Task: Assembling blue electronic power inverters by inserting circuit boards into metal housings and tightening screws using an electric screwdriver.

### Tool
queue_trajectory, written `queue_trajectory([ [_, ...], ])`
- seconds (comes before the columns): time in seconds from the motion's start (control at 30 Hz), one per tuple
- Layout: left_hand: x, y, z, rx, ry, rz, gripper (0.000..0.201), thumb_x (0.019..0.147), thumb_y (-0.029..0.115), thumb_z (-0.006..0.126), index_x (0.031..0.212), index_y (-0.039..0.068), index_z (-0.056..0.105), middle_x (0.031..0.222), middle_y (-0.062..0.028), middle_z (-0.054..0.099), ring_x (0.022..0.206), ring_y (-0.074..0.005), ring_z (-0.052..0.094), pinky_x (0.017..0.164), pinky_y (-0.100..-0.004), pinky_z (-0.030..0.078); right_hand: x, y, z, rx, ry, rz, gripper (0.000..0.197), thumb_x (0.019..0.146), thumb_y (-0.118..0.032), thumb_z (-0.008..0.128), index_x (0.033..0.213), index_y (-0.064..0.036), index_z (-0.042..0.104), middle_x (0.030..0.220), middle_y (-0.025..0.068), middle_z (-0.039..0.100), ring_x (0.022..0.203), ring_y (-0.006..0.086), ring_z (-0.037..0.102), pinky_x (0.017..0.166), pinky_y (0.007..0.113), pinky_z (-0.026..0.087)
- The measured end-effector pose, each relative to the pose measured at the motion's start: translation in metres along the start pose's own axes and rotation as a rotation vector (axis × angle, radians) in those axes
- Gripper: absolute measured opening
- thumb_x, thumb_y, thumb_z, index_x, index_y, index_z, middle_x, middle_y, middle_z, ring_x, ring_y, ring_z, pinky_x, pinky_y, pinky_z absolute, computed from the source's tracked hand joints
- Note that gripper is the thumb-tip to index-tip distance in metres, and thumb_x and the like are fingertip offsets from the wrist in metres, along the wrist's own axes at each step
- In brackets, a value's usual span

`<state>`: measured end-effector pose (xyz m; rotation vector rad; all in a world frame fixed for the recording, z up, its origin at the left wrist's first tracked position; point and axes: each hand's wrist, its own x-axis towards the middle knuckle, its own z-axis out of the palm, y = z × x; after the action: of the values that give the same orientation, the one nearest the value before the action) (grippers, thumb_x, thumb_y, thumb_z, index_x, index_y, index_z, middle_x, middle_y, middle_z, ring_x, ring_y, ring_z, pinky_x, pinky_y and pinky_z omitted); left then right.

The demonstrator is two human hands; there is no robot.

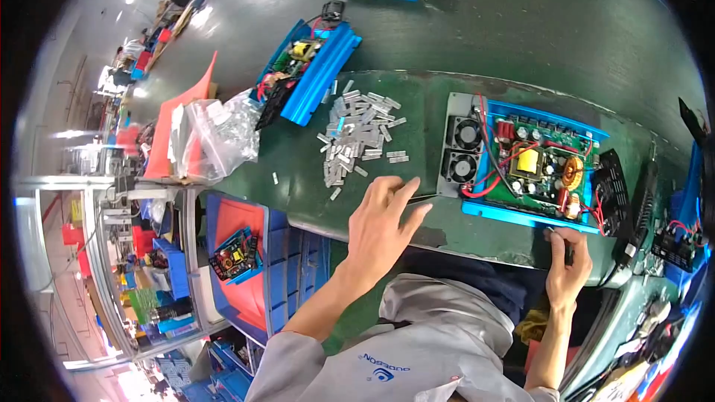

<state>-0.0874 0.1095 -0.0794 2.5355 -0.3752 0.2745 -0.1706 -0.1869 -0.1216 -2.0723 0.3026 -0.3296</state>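
We judge the step in hand to be fine handwork along the near side of the open blue-cased power-electronics unit (506, 214); it lies flat on the green worktop (611, 115) to the right of the left hand, its twin cooling fans (467, 150) at the left end and its yellow transformer (527, 161) facing up; a loose heap of small silver metal bars (363, 130) lies left of it.

Our left hand (385, 216) hangs palm down near the worktop's front edge, forearm angled in from the lower left; its thumb and forefinger are parted, released as far as we can see, with a thin line showing by their tips, too fine for us to identify; our right hand (570, 264) comes up from below, wrist nearly upright, fingers curled in at the case's near wall; a small shiny piece (550, 230) shows at their tips, though we cannot tell if they grasp it; the next move, in our judgement, calls for a light, exact touch there, with the case kept steady and the red leads (488, 187) left unsnagged.
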Motion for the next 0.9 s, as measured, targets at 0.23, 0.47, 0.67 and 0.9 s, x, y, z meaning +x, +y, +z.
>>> queue_trajectory([
  [0.23, -0.007, -0.027, -0.005, 0.138, -0.067, 0.114, 0.014, 0.089, 0.017, 0.073, 0.101, 0.01, 0.069, 0.099, -0.0053, 0.064, 0.085, -0.0288, 0.066, 0.069, -0.0378, 0.054, 0.008, -0.004, -0.001, -0.001, -0.044, -0.028, 0.005, 0.096, -0.004, 0.065, 0.097, 0.0002, 0.065, 0.087, 0.0055, 0.068, 0.082, 0.0116, 0.061, 0.078, 0.025, 0.047],
  [0.47, -0.007, -0.01, -0.034, -0.402, 0.035, -0.193, 0.013, 0.098, 0.003, 0.062, 0.11, 0.002, 0.06, 0.101, -0.0103, 0.066, 0.081, -0.0168, 0.064, 0.072, -0.0283, 0.052, 0.003, -0.008, -0.006, 0.022, -0.029, 0.004, 0.005, 0.093, -0.001, 0.067, 0.098, 0.001, 0.067, 0.089, 0.0053, 0.068, 0.081, 0.012, 0.063, 0.076, 0.026, 0.05],
  [0.67, 0.01, 0.044, 0.004, -1.075, -0.252, -0.102, 0.019, 0.1, 0.006, 0.06, 0.113, -0.007, 0.061, 0.108, -0.0174, 0.066, 0.094, -0.0262, 0.071, 0.085, -0.0371, 0.061, 0.003, -0.044, 0.001, 0.404, -0.241, 0.101, 0.011, 0.091, 0.004, 0.069, 0.102, 0.002, 0.071, 0.093, 0.0086, 0.066, 0.083, 0.0158, 0.068, 0.076, 0.027, 0.053],
  [0.9, 0.026, 0.081, 0.037, -1.23, -0.512, -0.3, 0.023, 0.101, 0.007, 0.062, 0.117, -0.008, 0.06, 0.113, -0.0164, 0.068, 0.1, -0.0239, 0.071, 0.091, -0.0341, 0.059, -0.001, -0.033, -0.023, 0.352, -0.214, 0.036, 0.017, 0.089, 0.011, 0.065, 0.103, 0.0034, 0.07, 0.102, 0.0103, 0.064, 0.094, 0.0176, 0.066, 0.082, 0.028, 0.055],
])
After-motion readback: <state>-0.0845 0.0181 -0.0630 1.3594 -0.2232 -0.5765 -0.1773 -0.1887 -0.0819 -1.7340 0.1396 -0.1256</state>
